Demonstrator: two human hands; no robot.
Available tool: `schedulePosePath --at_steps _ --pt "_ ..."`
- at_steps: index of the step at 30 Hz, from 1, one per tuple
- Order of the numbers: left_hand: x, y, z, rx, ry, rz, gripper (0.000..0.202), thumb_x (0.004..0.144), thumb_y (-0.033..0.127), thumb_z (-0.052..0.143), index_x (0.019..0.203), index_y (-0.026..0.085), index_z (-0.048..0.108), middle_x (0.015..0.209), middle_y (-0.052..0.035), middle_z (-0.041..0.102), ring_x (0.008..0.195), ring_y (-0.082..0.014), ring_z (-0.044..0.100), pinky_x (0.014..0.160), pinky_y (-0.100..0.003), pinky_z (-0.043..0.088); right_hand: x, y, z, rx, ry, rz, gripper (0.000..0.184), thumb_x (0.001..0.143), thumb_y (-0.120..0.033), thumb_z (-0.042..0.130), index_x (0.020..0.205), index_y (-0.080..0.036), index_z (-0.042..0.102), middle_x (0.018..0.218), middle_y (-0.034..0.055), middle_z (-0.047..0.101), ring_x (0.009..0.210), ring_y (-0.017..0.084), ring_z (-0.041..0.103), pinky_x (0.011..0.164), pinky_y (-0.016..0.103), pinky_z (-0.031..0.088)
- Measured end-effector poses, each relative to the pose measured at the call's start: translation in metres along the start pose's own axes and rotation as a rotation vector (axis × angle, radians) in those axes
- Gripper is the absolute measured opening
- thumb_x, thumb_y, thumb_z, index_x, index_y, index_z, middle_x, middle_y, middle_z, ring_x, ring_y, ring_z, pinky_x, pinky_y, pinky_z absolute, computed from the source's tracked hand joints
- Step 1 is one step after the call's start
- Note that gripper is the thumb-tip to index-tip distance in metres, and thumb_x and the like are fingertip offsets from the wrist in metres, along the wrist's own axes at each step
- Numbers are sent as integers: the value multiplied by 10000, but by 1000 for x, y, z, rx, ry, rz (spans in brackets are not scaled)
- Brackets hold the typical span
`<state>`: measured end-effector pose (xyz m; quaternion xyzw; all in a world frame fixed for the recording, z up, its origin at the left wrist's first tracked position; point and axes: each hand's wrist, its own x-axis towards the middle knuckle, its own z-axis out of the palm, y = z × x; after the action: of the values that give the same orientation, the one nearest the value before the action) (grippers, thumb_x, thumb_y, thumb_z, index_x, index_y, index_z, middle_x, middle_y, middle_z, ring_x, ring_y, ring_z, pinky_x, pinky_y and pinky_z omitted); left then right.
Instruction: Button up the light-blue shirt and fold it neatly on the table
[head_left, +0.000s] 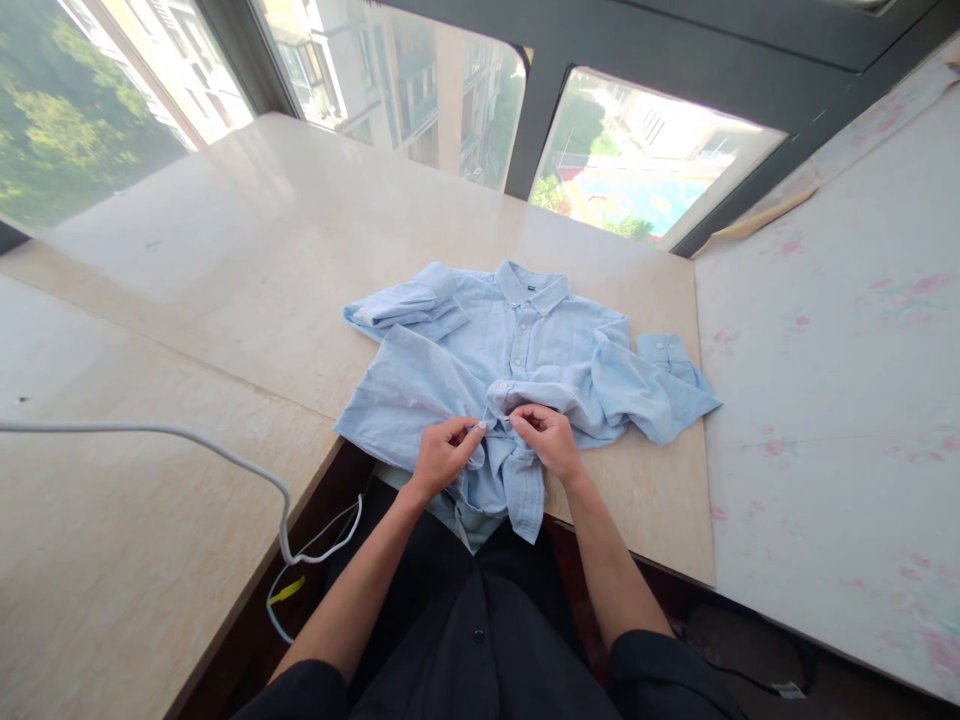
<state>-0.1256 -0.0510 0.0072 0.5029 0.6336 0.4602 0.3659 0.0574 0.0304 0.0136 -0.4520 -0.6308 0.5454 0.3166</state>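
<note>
A light blue button-up shirt (559,340) lies spread on the stone sill, its collar toward the window and its lower front hanging over the near edge. The upper front is buttoned; the sleeves lie bent out to both sides. My left hand (447,452) pinches the shirt's front edge near a small white button. Close beside it, my right hand (547,437) pinches the other front edge between thumb and fingers. The cloth is bunched between and below both hands, so the exact spot gripped is partly hidden.
A pale stone sill (225,250) runs along the window frame (551,110). On the left a white cable (225,452) crosses the sill and drops over its edge, near a yellow tag (287,590). A floral-papered wall (825,400) bounds the right side.
</note>
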Motion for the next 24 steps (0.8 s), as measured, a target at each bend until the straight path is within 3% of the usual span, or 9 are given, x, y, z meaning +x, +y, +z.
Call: schedulePosePath --at_steps 7,11,16,20,24 --pt "0 1 -5 29 -25 45 219 826 322 565 698 160 638 550 47 457 528 -86 391 540 -216 325 -25 11 -18 399 196 39 191 712 -378 741 710 -202 669 677 -6 618 585 112 488 542 235 398" --pt "-1 2 -3 61 26 71 188 820 302 555 706 170 626 552 46 474 524 -91 412 552 -222 341 -36 11 -33 477 228 40 194 713 -371 729 684 -207 629 676 -12 597 572 109 469 523 230 377" --pt "-4 -1 -1 142 145 120 168 839 286 525 746 183 618 618 19 556 580 -123 485 607 -250 395 -43 5 -54 224 94 24 170 782 -364 679 747 -202 639 709 -6 607 624 127 509 579 252 408" --pt "-5 6 -3 354 251 293 278 876 301 526 625 190 574 719 -39 593 724 -174 535 718 -312 431 -45 -18 -59 -178 -61 -16 126 859 -306 608 794 -201 634 747 8 619 701 159 562 664 287 454" --pt "-1 26 -3 548 371 459 360 846 306 625 524 184 520 964 -95 651 917 -226 579 852 -383 434 -47 -45 -46 -458 45 -249 110 904 -202 531 935 -211 636 943 53 664 922 207 612 853 353 482"
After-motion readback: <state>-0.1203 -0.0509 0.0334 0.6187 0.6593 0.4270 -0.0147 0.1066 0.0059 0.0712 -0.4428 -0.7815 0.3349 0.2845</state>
